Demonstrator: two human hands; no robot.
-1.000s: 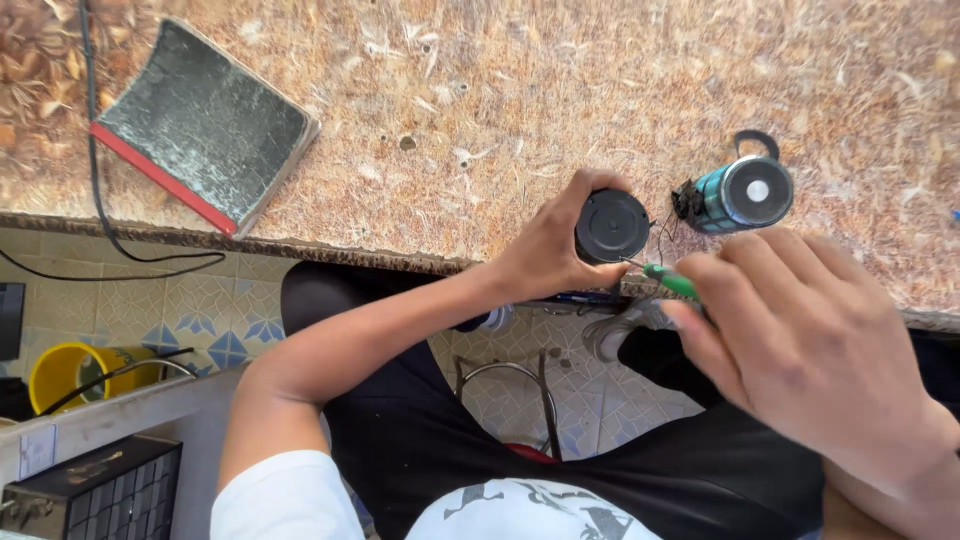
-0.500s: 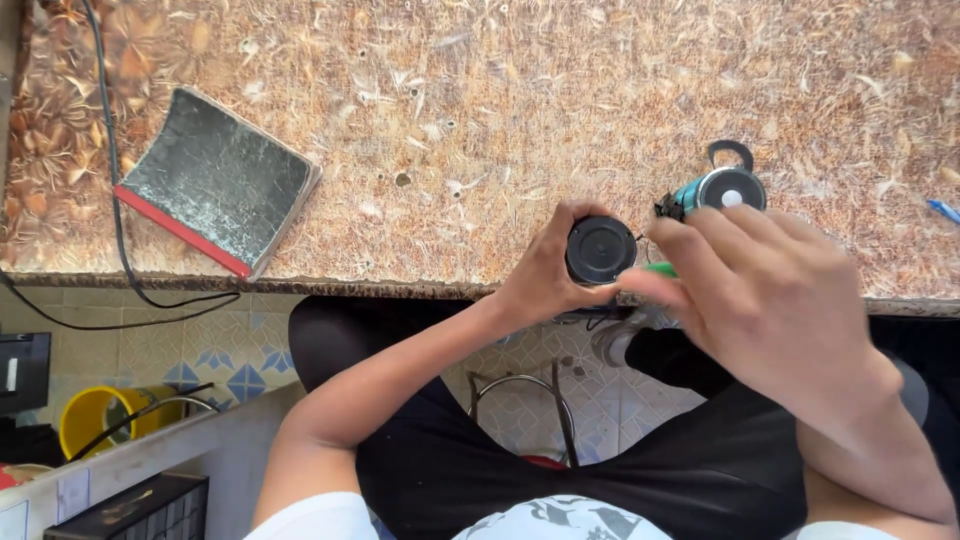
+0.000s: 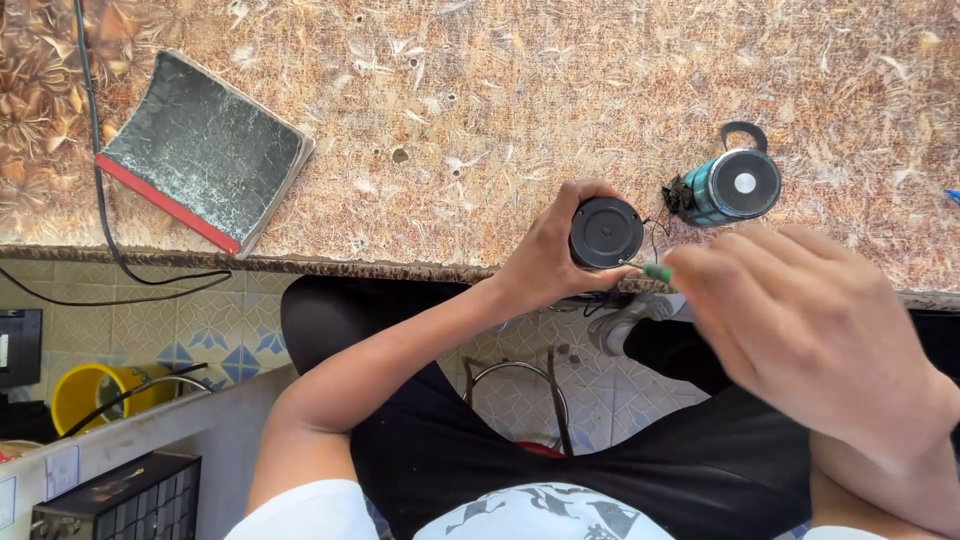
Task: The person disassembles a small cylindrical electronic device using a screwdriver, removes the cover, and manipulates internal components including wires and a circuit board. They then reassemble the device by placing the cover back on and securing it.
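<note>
Since the earlier frame your right hand (image 3: 810, 330) has slid rightward; its green-handled tool (image 3: 655, 271), pinched, points left at the black disc (image 3: 606, 232) clasped in your left hand (image 3: 545, 255).

**Around the work: what lies on the counter and below it**

A worn dark notebook (image 3: 205, 150) with a red edge lies tilted on the speckled stone counter (image 3: 520, 80), near its left end. A black cable (image 3: 95, 150) runs down just beside the notebook and hangs over the counter edge. Below, the floor has patterned tiles (image 3: 180, 335) in beige and blue. A yellow bucket (image 3: 85, 390) stands at the lower left, and a black grille box (image 3: 120, 500) sits in the corner. A blue object (image 3: 951, 195) shows at the right border, too small to tell.
</note>
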